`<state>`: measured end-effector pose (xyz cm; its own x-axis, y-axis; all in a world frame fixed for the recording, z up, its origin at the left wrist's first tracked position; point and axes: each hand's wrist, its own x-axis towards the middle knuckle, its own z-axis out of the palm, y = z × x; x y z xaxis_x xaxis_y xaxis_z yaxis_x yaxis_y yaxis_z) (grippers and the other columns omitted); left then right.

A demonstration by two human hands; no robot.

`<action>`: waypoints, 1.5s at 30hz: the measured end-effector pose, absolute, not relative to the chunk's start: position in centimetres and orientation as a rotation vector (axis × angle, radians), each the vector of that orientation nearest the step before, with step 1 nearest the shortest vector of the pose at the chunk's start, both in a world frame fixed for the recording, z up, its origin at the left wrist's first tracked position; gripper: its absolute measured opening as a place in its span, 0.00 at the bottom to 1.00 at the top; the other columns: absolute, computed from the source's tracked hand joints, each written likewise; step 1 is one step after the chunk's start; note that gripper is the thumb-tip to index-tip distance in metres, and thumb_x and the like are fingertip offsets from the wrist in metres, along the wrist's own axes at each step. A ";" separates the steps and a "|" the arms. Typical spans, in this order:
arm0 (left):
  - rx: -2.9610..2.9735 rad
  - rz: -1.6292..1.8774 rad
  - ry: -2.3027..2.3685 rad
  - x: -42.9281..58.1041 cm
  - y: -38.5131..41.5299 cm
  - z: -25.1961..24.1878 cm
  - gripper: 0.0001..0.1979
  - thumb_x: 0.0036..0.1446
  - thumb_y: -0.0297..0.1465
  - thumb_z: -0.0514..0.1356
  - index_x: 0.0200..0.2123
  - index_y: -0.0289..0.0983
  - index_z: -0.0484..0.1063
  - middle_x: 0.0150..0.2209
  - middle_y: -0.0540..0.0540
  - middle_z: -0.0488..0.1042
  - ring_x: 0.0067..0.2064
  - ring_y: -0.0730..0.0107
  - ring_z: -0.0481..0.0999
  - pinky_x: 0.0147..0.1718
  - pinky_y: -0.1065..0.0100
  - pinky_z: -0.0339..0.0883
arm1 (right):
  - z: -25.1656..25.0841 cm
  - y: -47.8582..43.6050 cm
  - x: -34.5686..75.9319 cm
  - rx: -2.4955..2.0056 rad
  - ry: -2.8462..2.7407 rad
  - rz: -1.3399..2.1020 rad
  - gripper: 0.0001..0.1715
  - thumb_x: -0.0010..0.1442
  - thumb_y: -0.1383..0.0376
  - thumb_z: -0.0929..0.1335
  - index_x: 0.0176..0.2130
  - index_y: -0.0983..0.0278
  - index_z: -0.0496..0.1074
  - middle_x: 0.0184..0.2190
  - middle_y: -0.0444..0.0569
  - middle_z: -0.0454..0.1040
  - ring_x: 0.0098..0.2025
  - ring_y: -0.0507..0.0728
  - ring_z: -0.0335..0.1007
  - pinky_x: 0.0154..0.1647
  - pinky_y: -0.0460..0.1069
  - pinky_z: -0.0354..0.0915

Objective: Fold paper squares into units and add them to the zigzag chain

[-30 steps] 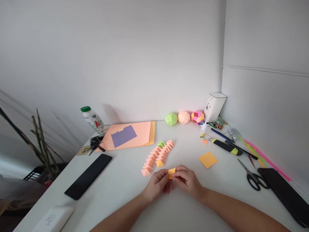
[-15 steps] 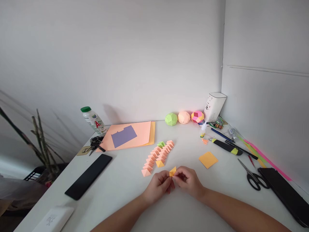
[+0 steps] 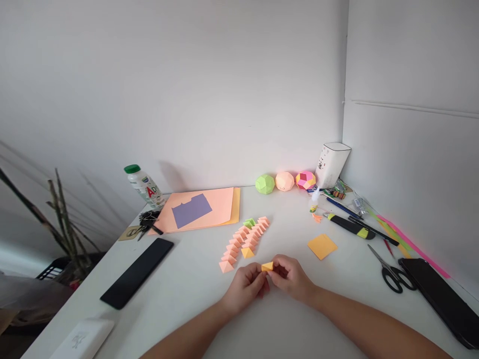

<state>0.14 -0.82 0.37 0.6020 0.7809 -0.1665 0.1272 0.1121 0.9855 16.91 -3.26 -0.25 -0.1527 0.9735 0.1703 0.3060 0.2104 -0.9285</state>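
Note:
Between my two hands is a small folded orange paper piece (image 3: 267, 267), pinched from both sides. The fingers of my left hand (image 3: 243, 286) grip its left end. At its right end, the thumb and fingertips of my right hand (image 3: 294, 279) close on it. Just beyond my hands, two rows of folded paper pieces (image 3: 234, 244) run away from me, mostly pink, with a green one (image 3: 249, 223) at the far end and an orange one (image 3: 247, 252) at the near end. A square orange paper stack (image 3: 322, 247) lies to the right.
Paper sheets (image 3: 224, 199), a bottle (image 3: 144, 184) and a black phone-like slab (image 3: 137, 273) are on the left. Three paper balls (image 3: 285, 181) line the wall. A cutter (image 3: 350, 227), scissors (image 3: 392, 274) and a black case (image 3: 441, 304) lie right.
The orange piece's raised upper right corner has been folded down, so it now looks like a low, narrow strip. My right hand has shifted slightly at its edge.

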 end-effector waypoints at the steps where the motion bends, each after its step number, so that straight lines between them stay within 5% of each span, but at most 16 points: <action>1: 1.418 0.578 0.852 0.1 -0.9 0.4 0.16 0.57 0.42 0.53 0.26 0.36 0.62 0.21 0.51 0.68 0.21 0.75 0.63 0.21 0.73 0.55 | -0.2 -3.3 16.9 -1.239 -1.624 0.982 0.09 0.52 0.67 0.65 0.24 0.64 0.60 0.21 0.40 0.59 0.22 0.48 0.54 0.21 0.43 0.55; 11: 1.617 0.618 0.852 0.0 -1.1 0.4 0.11 0.55 0.34 0.53 0.23 0.36 0.63 0.22 0.52 0.64 0.24 0.74 0.60 0.23 0.73 0.53 | -0.8 -3.4 16.9 -1.218 -1.653 1.004 0.07 0.47 0.71 0.65 0.22 0.64 0.60 0.19 0.39 0.58 0.21 0.48 0.52 0.19 0.43 0.52; 28: 1.484 0.619 0.850 0.1 -1.2 0.7 0.09 0.54 0.35 0.54 0.26 0.36 0.63 0.23 0.51 0.65 0.24 0.74 0.62 0.23 0.72 0.54 | -0.5 -3.5 17.0 -1.232 -1.547 1.171 0.06 0.49 0.69 0.64 0.23 0.64 0.61 0.18 0.39 0.58 0.20 0.48 0.53 0.19 0.43 0.52; 38: 1.535 0.621 0.893 0.0 -1.1 0.4 0.14 0.51 0.36 0.56 0.20 0.38 0.54 0.19 0.54 0.60 0.21 0.77 0.55 0.20 0.73 0.47 | -0.5 -3.6 16.9 -1.223 -1.625 1.075 0.09 0.45 0.72 0.64 0.21 0.63 0.56 0.18 0.38 0.55 0.20 0.47 0.50 0.18 0.43 0.50; 45: 1.368 0.647 0.833 -0.2 -0.9 0.3 0.16 0.55 0.41 0.54 0.22 0.38 0.55 0.17 0.54 0.63 0.21 0.75 0.59 0.22 0.72 0.52 | -0.4 -3.8 17.1 -1.154 -1.557 1.085 0.05 0.52 0.71 0.62 0.31 0.63 0.60 0.20 0.39 0.61 0.19 0.48 0.57 0.19 0.43 0.57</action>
<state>-0.23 -0.91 0.26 0.5690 0.8115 -0.1332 0.0714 0.1126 0.9911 17.09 -3.81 -0.38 -0.1719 0.9735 0.1509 0.1958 0.1838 -0.9633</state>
